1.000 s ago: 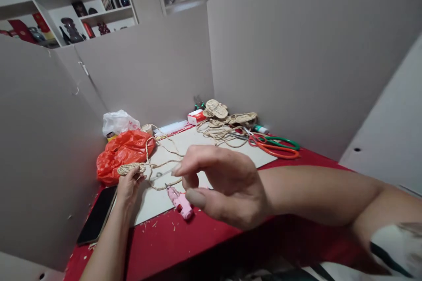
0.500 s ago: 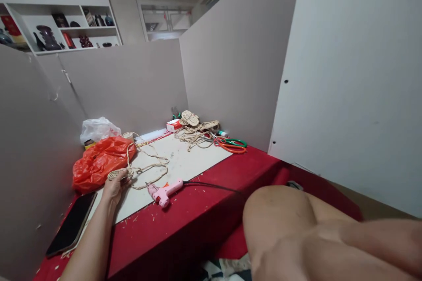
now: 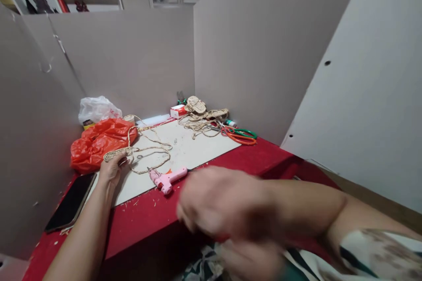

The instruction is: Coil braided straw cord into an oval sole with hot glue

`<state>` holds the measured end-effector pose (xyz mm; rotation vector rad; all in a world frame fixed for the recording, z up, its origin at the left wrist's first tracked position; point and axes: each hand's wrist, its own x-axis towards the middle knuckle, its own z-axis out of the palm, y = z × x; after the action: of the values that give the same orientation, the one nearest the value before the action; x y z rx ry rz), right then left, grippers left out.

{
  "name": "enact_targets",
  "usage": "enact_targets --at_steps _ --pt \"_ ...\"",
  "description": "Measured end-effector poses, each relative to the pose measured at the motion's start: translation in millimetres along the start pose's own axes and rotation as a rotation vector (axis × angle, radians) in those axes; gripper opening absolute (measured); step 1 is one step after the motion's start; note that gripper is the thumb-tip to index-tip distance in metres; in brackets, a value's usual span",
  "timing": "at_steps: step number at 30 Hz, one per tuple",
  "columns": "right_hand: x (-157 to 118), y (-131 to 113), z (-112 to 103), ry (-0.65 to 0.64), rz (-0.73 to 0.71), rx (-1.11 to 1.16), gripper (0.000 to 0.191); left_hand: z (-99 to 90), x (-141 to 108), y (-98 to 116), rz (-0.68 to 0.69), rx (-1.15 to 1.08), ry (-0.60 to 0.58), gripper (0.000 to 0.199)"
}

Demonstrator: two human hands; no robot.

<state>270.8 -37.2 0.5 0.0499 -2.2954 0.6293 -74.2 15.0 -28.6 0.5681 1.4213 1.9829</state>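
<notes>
My left hand (image 3: 114, 169) pinches a flat, oval coil of braided straw cord (image 3: 115, 153) at the left of the white board (image 3: 187, 149). From the coil a loose length of the same braid loops across the board. Just right of it, a pink hot glue gun (image 3: 166, 179) lies at the board's near edge. My right hand (image 3: 224, 199) is in front of the table's near edge, smeared by motion. Its fingers are not clear, and whether it holds anything is hidden. Beneath it is more blurred bare skin that I cannot make out.
Orange plastic bag (image 3: 102, 142) and white plastic bag (image 3: 99, 109) sit at back left. A phone (image 3: 70, 202) lies by my left forearm. At back right are coiled straw pieces (image 3: 196, 104), scissors with orange handles (image 3: 242, 137) and green-handled ones (image 3: 245, 132). Grey panels (image 3: 132, 52) enclose the table.
My right arm has swung leftward from the lower right, bringing the hand before the table. The view has tilted downward. My left hand keeps the coil at about the same place on the board.
</notes>
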Motion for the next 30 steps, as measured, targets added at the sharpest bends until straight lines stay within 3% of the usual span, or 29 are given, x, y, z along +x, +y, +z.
enact_targets --at_steps 2,4,6,9,12,16,20,24,26,28,30 --pt "37 46 -6 -0.141 -0.154 -0.067 0.034 1.1 -1 2 0.031 -0.026 0.022 0.011" --pt "58 87 -8 -0.267 -0.108 -0.256 0.045 2.6 -3 4 0.057 -0.044 0.036 0.015" --pt "66 113 -7 -0.457 -0.002 -0.402 0.055 4.6 -5 7 0.074 -0.055 0.037 0.019" --pt "66 126 -2 -0.621 0.085 -0.507 0.037 7.8 -9 9 0.087 -0.064 0.029 0.024" --pt "68 127 3 -0.664 0.076 -0.506 0.021 10.9 -13 11 0.082 -0.074 0.026 0.026" --pt "71 131 4 -0.681 0.057 -0.508 0.019 14.4 -17 15 0.069 -0.104 0.015 0.027" --pt "70 143 -3 -0.579 -0.014 -0.434 0.018 17.1 -25 24 0.070 -0.129 -0.028 0.032" --pt "75 156 -11 -0.121 -0.077 -0.248 0.016 21.0 -31 30 0.083 -0.097 -0.065 0.036" --pt "84 156 -11 0.076 -0.022 -0.219 0.019 23.2 -32 29 0.081 -0.069 -0.088 0.036" --pt "95 154 -7 0.164 0.071 -0.131 0.030 24.9 -31 28 0.081 -0.047 -0.105 0.036" --pt "107 155 0 0.222 0.267 0.217 0.042 26.1 -30 28 0.081 -0.031 -0.111 0.034"
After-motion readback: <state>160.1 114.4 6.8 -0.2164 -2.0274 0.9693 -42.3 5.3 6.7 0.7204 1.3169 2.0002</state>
